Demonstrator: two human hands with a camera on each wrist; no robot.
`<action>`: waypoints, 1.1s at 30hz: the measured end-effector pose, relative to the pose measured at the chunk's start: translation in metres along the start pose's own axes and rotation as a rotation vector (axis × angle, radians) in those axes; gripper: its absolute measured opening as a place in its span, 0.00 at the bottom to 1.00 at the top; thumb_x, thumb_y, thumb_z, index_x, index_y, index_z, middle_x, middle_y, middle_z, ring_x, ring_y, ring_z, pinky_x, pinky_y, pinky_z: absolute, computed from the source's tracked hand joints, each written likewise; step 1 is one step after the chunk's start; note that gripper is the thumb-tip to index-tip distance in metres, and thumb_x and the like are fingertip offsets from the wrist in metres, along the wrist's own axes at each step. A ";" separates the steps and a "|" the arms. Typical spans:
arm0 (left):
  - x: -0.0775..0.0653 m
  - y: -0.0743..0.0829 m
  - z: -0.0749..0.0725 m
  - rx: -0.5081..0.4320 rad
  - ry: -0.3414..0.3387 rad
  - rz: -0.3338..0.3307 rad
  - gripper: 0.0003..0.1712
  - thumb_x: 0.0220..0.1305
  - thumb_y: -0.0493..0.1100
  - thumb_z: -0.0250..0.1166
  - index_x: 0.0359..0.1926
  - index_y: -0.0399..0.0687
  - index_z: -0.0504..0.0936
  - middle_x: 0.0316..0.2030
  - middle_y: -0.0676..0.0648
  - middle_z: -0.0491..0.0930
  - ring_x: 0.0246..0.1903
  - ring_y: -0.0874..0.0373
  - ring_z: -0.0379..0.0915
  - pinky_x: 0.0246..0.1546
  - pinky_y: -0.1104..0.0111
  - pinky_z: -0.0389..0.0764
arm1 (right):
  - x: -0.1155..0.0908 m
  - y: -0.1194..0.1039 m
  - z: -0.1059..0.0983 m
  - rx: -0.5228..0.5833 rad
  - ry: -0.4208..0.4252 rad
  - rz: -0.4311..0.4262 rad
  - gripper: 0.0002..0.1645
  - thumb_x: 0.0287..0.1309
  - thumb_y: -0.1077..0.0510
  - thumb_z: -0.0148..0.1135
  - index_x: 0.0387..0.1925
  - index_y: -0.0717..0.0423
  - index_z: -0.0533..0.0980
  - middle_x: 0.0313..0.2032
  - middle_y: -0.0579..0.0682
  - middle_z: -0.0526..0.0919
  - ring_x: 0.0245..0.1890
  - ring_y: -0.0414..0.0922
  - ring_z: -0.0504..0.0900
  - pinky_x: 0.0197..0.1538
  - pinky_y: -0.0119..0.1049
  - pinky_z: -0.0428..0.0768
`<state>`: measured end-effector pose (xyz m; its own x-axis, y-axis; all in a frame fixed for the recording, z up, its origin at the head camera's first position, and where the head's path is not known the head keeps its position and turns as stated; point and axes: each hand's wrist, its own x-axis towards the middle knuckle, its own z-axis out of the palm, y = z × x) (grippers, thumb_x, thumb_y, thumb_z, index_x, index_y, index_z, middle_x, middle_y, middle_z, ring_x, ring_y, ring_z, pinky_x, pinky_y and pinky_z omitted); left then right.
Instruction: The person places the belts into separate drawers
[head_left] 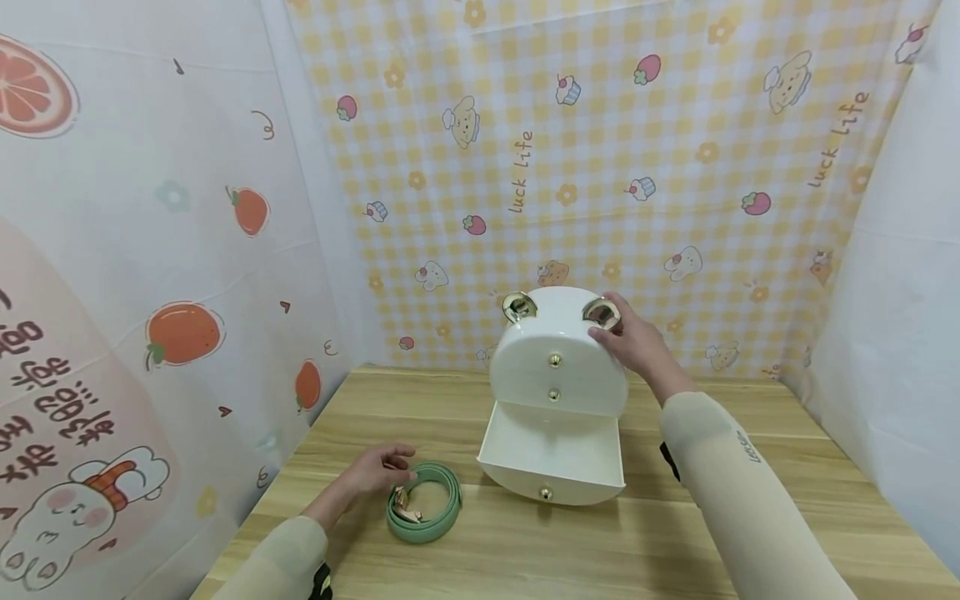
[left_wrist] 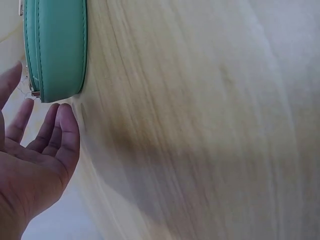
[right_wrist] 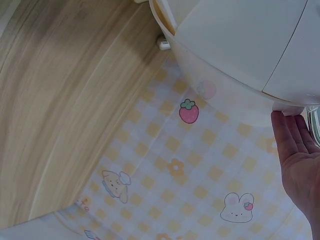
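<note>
A white storage box (head_left: 558,350) with round gold ears and gold knobs stands on the table. Its bottom drawer (head_left: 555,442) is pulled out and looks bare inside. My right hand (head_left: 633,337) rests on the box's upper right side beside the gold ear (head_left: 602,313); in the right wrist view its fingers (right_wrist: 286,132) lie fairly straight against the box. A green belt (head_left: 447,512), coiled with a gold-coloured buckle (head_left: 405,507), lies left of the box. Beside the coil is my left hand (head_left: 378,468), fingers loosely bent, holding nothing; the left wrist view shows them close to the belt (left_wrist: 62,50).
The wooden table (head_left: 675,550) meets a yellow checked cloth (head_left: 585,167) at the back. A printed white cloth (head_left: 187,250) hangs along the left, and a white cloth (head_left: 907,333) along the right. The drawer juts towards the front of the table.
</note>
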<state>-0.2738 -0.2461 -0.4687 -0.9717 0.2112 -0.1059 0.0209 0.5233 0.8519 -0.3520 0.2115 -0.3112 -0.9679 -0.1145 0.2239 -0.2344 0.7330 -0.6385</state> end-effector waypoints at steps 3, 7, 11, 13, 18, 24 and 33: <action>0.000 -0.003 0.000 -0.006 -0.019 -0.004 0.31 0.58 0.40 0.73 0.60 0.34 0.75 0.45 0.41 0.76 0.36 0.54 0.72 0.32 0.64 0.77 | 0.000 0.001 0.000 -0.002 0.003 -0.003 0.46 0.69 0.41 0.56 0.78 0.41 0.45 0.60 0.68 0.75 0.59 0.68 0.72 0.60 0.66 0.67; -0.001 -0.004 -0.001 -0.012 -0.037 -0.001 0.30 0.59 0.39 0.72 0.60 0.34 0.75 0.44 0.42 0.76 0.28 0.55 0.70 0.28 0.63 0.76 | 0.001 0.001 0.000 -0.005 0.007 -0.010 0.45 0.69 0.42 0.56 0.78 0.42 0.45 0.58 0.68 0.76 0.57 0.68 0.74 0.59 0.65 0.68; -0.003 -0.005 -0.002 -0.001 -0.052 0.007 0.29 0.59 0.39 0.72 0.60 0.34 0.76 0.43 0.42 0.76 0.27 0.55 0.69 0.25 0.63 0.75 | 0.001 0.000 0.000 -0.002 0.008 -0.011 0.45 0.69 0.42 0.57 0.78 0.41 0.45 0.58 0.68 0.76 0.57 0.68 0.74 0.59 0.65 0.68; -0.004 -0.004 -0.003 0.003 -0.062 0.009 0.28 0.59 0.39 0.72 0.60 0.35 0.76 0.43 0.42 0.76 0.27 0.55 0.69 0.25 0.63 0.75 | 0.000 0.000 0.000 0.000 0.007 -0.010 0.46 0.69 0.42 0.57 0.78 0.42 0.45 0.58 0.68 0.76 0.57 0.68 0.74 0.59 0.65 0.68; -0.006 -0.004 -0.003 0.003 -0.089 0.016 0.28 0.59 0.38 0.72 0.60 0.36 0.77 0.43 0.42 0.77 0.29 0.54 0.70 0.24 0.63 0.75 | 0.000 0.000 0.000 -0.001 0.003 -0.012 0.46 0.70 0.42 0.56 0.78 0.42 0.44 0.58 0.68 0.75 0.58 0.67 0.73 0.60 0.65 0.68; -0.004 -0.004 -0.001 0.026 -0.090 0.016 0.30 0.57 0.35 0.72 0.60 0.35 0.76 0.41 0.43 0.76 0.31 0.54 0.70 0.27 0.60 0.78 | 0.000 0.001 -0.001 -0.013 0.002 -0.016 0.46 0.70 0.42 0.56 0.78 0.44 0.44 0.58 0.69 0.75 0.58 0.68 0.72 0.60 0.65 0.67; -0.006 0.000 0.002 0.034 -0.073 -0.010 0.28 0.54 0.33 0.71 0.58 0.36 0.78 0.40 0.43 0.74 0.31 0.53 0.69 0.24 0.61 0.77 | 0.001 0.002 0.000 -0.015 0.005 -0.025 0.46 0.70 0.40 0.55 0.78 0.44 0.44 0.59 0.69 0.74 0.59 0.68 0.72 0.61 0.66 0.66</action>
<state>-0.2678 -0.2460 -0.4689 -0.9522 0.2646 -0.1525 0.0203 0.5531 0.8328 -0.3531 0.2125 -0.3120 -0.9611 -0.1298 0.2438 -0.2576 0.7399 -0.6214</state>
